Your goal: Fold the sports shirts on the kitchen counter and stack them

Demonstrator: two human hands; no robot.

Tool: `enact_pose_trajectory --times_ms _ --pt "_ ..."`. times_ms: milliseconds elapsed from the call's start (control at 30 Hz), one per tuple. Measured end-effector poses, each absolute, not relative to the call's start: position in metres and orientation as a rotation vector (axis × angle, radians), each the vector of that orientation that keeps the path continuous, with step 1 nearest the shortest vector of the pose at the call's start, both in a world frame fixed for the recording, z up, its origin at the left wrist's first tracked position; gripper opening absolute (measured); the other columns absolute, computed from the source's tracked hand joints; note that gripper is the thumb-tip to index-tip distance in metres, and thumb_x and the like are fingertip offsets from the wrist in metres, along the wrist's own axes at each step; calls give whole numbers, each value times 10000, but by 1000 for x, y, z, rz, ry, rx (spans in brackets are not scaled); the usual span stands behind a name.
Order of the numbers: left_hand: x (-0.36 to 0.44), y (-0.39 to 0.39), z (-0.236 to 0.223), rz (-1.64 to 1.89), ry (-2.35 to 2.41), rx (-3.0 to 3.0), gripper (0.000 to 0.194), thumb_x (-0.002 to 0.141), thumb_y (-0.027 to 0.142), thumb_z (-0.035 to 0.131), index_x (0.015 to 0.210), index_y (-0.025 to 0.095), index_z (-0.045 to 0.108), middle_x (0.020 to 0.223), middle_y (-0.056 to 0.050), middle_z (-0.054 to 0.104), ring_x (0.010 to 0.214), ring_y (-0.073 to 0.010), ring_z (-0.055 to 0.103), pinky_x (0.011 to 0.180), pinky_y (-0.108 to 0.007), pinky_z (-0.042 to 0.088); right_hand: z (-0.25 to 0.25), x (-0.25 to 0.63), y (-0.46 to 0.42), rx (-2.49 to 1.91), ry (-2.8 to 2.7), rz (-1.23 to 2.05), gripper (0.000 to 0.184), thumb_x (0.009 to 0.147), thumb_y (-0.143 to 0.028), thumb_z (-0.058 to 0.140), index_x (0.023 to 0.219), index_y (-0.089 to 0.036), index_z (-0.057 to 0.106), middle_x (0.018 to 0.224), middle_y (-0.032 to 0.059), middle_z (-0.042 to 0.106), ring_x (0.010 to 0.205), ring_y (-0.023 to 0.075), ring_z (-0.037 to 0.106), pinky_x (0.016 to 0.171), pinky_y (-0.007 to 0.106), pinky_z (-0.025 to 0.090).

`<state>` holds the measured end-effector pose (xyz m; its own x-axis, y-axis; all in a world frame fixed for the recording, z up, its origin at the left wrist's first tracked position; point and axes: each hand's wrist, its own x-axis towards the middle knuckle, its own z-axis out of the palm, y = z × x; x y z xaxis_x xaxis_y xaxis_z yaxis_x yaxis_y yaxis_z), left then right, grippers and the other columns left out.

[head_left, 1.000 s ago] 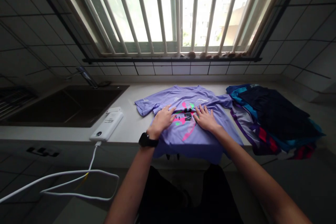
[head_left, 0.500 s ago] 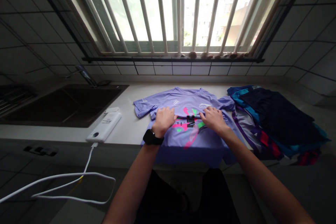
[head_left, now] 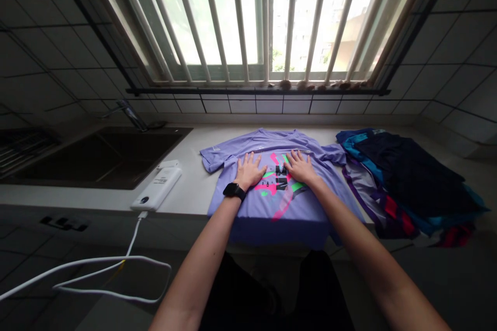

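Note:
A lilac T-shirt [head_left: 272, 207] with a pink, green and black print lies spread on the white counter [head_left: 194, 186], its hem hanging over the front edge. My left hand [head_left: 249, 169], with a black watch on the wrist, lies flat on the shirt's chest with fingers spread. My right hand [head_left: 300, 166] rests flat beside it, just right of the print, fingers stretched toward the collar. Neither hand holds anything.
A heap of dark, blue and red clothes [head_left: 407, 176] lies to the right of the shirt. A white power bank [head_left: 157, 191] with a white cable [head_left: 97, 264] sits to the left. Further left are a dark sink [head_left: 97, 155] and tap [head_left: 130, 111]. A barred window [head_left: 252, 20] is behind.
Both hands have slid up the shirt from its middle toward the collar, going from curled to flat, and the shirt's chest lies smoother.

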<state>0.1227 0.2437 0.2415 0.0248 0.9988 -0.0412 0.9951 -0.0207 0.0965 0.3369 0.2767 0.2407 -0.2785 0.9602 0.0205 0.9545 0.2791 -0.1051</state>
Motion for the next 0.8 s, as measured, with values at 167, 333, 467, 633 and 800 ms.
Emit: enact_pose_trajectory --times_ms 167,333,467,633,800 --pt "130 251 268 17 2189 2066 547 1010 471 419 1417 169 624 1491 -198 588 1380 -356 548 1095 -464 465 236 331 260 -1846 -2495 127 648 1081 -464 261 1670 -194 275 1754 136 159 1617 329 151 1241 642 210" --pt "147 262 268 90 2293 2069 516 980 384 475 1391 118 641 1442 -250 594 1328 -386 572 1083 -507 456 229 317 236 -1843 -2466 160 645 1080 -454 252 1663 -181 296 1754 146 166 1614 355 149 1238 677 186" --pt "147 266 245 176 2123 2242 608 1037 449 357 1598 228 429 1702 -122 343 1577 -318 280 1263 -535 247 231 327 244 -1712 -2482 225 567 1070 -392 321 1586 -193 445 1698 148 341 1575 330 278 1227 634 275" --pt "139 271 231 238 2093 2208 632 1040 464 336 1616 213 407 1731 -103 276 1604 -304 229 1294 -521 184 258 408 287 -1835 -2064 116 503 978 -183 362 1406 -86 608 1403 234 628 1317 313 589 1129 478 454" --pt "139 273 232 261 2106 2178 607 1035 449 361 1598 234 436 1723 -82 303 1602 -283 243 1298 -487 189 262 482 300 -2400 -1478 150 540 837 -337 696 1243 18 679 1100 321 711 1028 409 712 862 480 565"
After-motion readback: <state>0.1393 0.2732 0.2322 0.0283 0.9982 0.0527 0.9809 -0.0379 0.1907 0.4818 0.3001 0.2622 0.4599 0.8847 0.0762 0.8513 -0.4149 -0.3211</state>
